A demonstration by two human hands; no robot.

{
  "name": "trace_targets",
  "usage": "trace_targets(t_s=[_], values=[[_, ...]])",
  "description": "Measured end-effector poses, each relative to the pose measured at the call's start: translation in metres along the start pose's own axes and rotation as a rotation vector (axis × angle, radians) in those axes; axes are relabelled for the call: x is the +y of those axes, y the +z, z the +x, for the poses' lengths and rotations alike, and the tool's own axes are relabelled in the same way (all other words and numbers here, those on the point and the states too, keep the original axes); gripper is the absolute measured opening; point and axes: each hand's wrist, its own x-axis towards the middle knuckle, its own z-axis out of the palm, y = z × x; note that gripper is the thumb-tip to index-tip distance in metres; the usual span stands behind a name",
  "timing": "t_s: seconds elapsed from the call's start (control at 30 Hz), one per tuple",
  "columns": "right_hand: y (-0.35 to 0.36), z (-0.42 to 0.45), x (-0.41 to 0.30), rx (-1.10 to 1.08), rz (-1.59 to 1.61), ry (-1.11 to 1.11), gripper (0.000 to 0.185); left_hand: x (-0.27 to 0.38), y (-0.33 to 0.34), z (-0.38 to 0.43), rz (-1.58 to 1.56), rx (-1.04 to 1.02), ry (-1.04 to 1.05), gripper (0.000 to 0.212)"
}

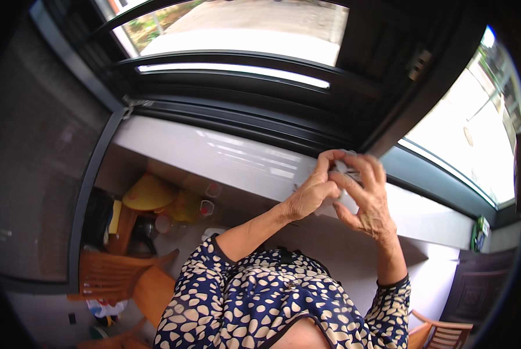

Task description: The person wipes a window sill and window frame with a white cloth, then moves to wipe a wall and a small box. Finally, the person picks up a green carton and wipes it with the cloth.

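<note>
Both hands meet above the right part of a glossy pale windowsill (251,159), close to the dark window frame (352,135). My left hand (308,198) has its fingers bent around a crumpled grey-white cloth or tissue (342,167). From the other side, my right hand (367,196) grips the same crumpled piece with curled fingers, its thumb apart and lower. Fingers hide much of the piece, so its full shape and exact material cannot be told.
A dark mesh screen panel (33,152) swings inward on the left. Below the sill are a yellow rounded object (149,192), a dark kettle-like vessel (143,229) and a wooden chair (107,275). A green packet (479,233) stands at the sill's right end. Another wooden chair (448,333) is lower right.
</note>
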Motion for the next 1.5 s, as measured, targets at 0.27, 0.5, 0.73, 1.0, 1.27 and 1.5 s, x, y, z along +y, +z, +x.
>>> trace_targets(t_s=[0.27, 0.5, 0.73, 1.0, 1.27, 1.5], values=[[0.018, -0.016, -0.019, -0.196, -0.217, 0.188, 0.058, 0.048, -0.064, -0.055, 0.799, 0.426, 0.230, 0.039], [0.059, 0.011, -0.017, -0.093, -0.158, 0.149, 0.054, 0.058, -0.180, -0.103, 1.322, 1.108, 0.515, 0.023], [0.110, 0.079, -0.046, -0.057, -0.190, 0.047, 0.043, 0.071, -0.237, -0.111, 1.323, 1.291, 0.516, 0.020], [0.159, 0.196, -0.080, 0.321, -0.047, -0.176, 0.044, 0.083, -0.264, -0.113, 1.281, 1.354, 0.528, 0.029], [0.206, 0.260, -0.121, -0.158, -0.060, -0.300, 0.039, 0.083, -0.256, -0.118, 1.313, 1.400, 0.488, 0.050], [0.258, 0.364, -0.184, 0.317, -0.110, -0.444, 0.039, 0.079, -0.261, -0.122, 1.253, 1.409, 0.441, 0.071]])
